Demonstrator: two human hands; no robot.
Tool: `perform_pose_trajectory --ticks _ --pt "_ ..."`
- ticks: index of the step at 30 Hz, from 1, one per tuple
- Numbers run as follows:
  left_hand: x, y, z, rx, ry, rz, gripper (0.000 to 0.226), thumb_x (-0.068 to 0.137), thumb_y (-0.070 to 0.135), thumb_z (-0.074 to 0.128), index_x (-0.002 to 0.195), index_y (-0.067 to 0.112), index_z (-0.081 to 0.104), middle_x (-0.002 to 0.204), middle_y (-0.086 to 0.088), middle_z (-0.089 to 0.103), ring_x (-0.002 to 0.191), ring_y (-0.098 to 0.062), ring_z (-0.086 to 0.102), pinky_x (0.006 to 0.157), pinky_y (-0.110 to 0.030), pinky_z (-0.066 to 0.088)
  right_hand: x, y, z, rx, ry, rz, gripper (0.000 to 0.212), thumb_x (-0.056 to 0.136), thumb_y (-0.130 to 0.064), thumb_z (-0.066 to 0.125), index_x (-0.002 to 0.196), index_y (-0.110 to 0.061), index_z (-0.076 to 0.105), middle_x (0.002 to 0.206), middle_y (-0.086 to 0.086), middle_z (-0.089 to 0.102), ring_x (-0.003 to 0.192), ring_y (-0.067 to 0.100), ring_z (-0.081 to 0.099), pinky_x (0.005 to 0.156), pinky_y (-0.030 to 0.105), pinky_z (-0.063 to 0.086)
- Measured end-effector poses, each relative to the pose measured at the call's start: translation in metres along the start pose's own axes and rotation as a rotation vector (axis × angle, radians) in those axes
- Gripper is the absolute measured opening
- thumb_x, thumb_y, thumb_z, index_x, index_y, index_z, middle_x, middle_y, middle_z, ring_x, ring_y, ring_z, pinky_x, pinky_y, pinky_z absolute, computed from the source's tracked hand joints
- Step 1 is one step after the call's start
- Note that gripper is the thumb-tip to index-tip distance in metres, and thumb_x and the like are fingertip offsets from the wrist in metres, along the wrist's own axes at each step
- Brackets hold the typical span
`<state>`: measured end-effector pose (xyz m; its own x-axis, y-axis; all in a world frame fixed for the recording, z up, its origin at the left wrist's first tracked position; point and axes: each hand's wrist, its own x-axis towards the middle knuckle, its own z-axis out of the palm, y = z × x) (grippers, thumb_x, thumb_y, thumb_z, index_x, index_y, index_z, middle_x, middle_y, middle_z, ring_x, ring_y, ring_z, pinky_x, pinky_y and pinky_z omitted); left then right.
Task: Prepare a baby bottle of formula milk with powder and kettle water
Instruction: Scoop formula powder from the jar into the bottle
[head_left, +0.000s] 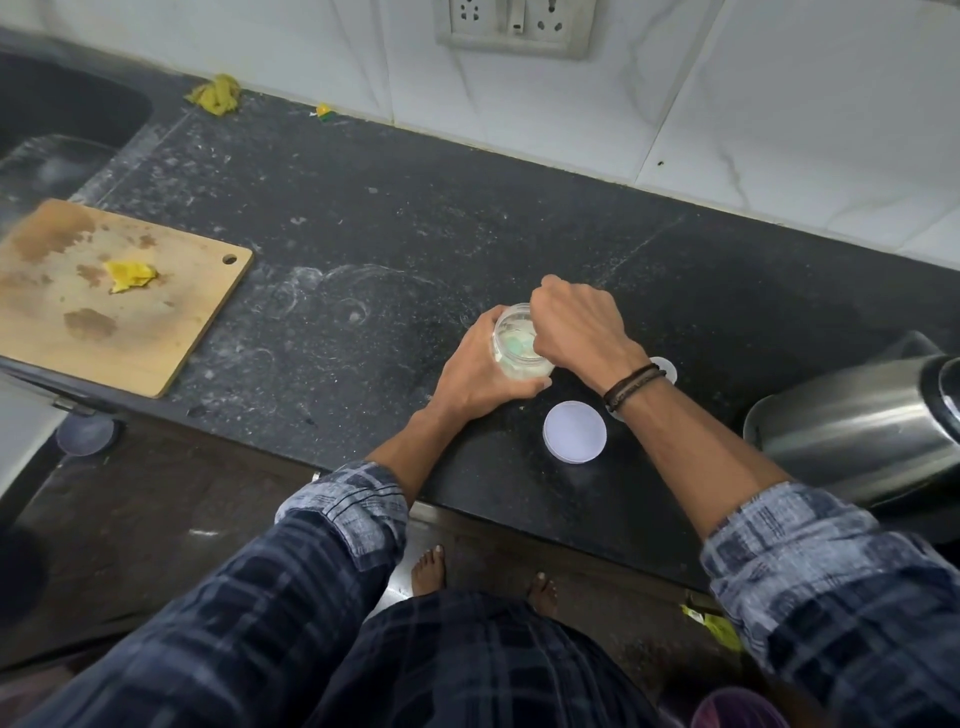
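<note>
Early on, it seems: the powder jar (506, 338) stands open on the worktop (363, 234), lid (575, 432) beside it. The left hand (478, 374) grips the jar. The right hand (576, 325) dips inside, its grasp impossible to tell. The kettle (852, 431) water seems not yet poured.

Left grip (478, 374) holds clear jar (511, 338), right grip (576, 327) over it (lid (575, 432) nearby).
</note>
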<state>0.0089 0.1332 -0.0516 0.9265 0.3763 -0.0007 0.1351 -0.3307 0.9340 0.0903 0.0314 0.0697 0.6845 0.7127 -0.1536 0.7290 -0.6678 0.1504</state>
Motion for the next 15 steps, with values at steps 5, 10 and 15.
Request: perform_pose_trajectory --ticks 5,10,15 --pt "-0.0035 0.0073 -0.0025 0.010 0.001 0.003 0.086 0.058 0.038 0.095 0.123 0.049 0.041 0.126 0.016 0.061 0.114 -0.004 0.061 0.096 -0.041 0.054 0.0001 -0.0014 0.0024 -0.033 0.015 -0.009 0.027 0.093 -0.008 0.059 0.120 -0.006 0.063 0.117 0.012 0.057 0.101 0.036 0.066 0.069 0.038 0.040" --pt "-0.0039 0.0091 -0.0039 0.012 0.003 0.018 0.085 0.057 0.039 0.095 0.119 0.058 0.040 0.127 0.015 0.060 0.115 -0.004 0.061 0.096 -0.041 0.054 0.0036 -0.0008 0.0027 -0.025 -0.003 -0.010 0.028 0.094 -0.010 0.061 0.122 -0.006 0.061 0.119 0.012 0.056 0.103 0.036 0.066 0.071 0.039 0.040" --pt "-0.0047 0.0097 -0.0036 0.009 0.018 0.035 0.087 0.056 0.041 0.096 0.116 0.068 0.037 0.129 0.015 0.060 0.117 -0.006 0.061 0.097 -0.041 0.053 0.0032 0.0023 0.0043 -0.003 0.024 0.002 0.028 0.092 -0.015 0.067 0.118 -0.006 0.063 0.118 0.011 0.054 0.099 0.034 0.064 0.070 0.039 0.041"
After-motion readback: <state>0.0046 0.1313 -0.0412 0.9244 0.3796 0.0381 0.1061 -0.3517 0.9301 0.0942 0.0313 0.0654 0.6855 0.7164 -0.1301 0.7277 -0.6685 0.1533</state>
